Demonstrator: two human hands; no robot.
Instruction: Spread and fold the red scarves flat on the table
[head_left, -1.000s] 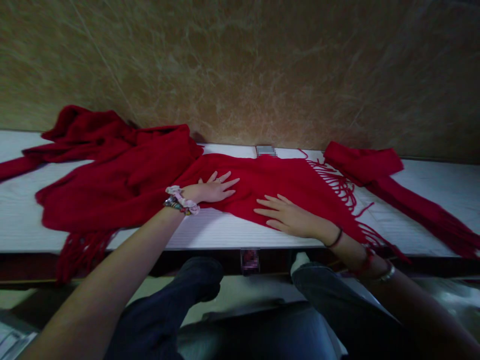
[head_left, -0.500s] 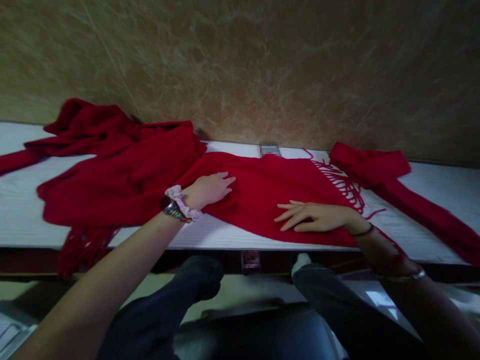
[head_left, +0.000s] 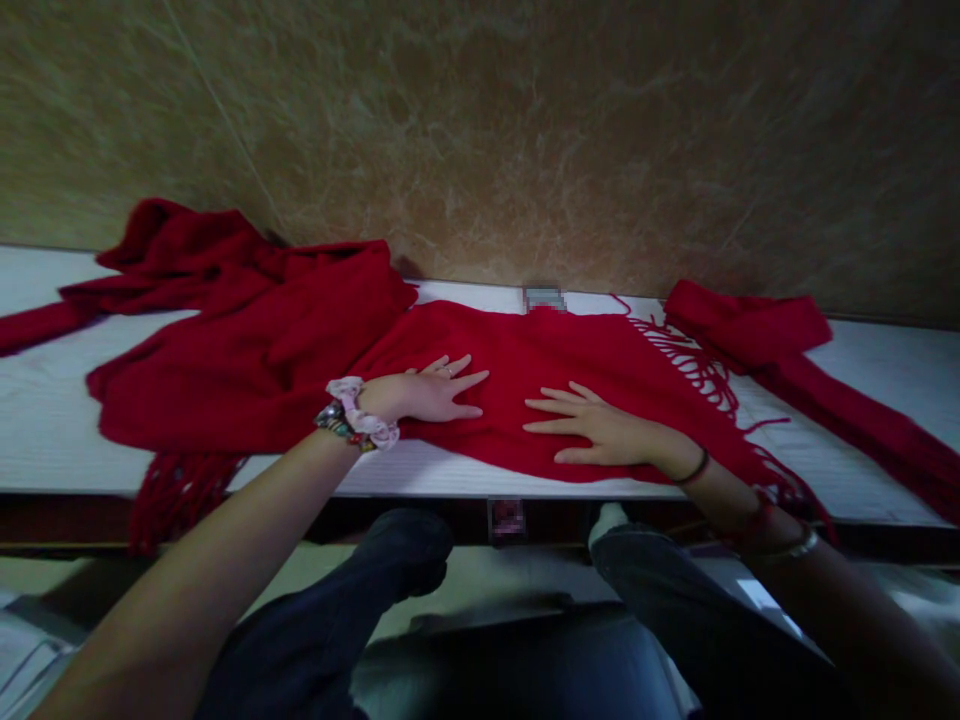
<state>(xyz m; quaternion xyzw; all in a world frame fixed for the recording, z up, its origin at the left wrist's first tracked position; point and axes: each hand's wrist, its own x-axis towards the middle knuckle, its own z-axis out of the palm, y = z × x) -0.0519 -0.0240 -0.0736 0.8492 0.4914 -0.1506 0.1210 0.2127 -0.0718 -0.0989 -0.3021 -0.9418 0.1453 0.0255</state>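
Observation:
A red fringed scarf [head_left: 555, 360] lies spread across the white shelf [head_left: 45, 430]. My left hand [head_left: 431, 392] rests flat on its middle part, fingers spread and pointing right. My right hand [head_left: 600, 430] lies flat on the same cloth a little to the right, fingers stretched out toward the left. Both palms press on the fabric and hold nothing. The scarf's fringe [head_left: 690, 370] fans out beyond my right wrist. To the left the cloth bunches into a loose red heap [head_left: 240, 330].
A second red scarf [head_left: 757, 330] lies at the right end of the shelf, trailing toward the right edge. A brown marbled wall [head_left: 480, 130] rises right behind the shelf. My knees [head_left: 405, 560] are under the shelf's front edge.
My right hand slid left over the scarf, back toward my left hand. My left hand's fingers spread flat again.

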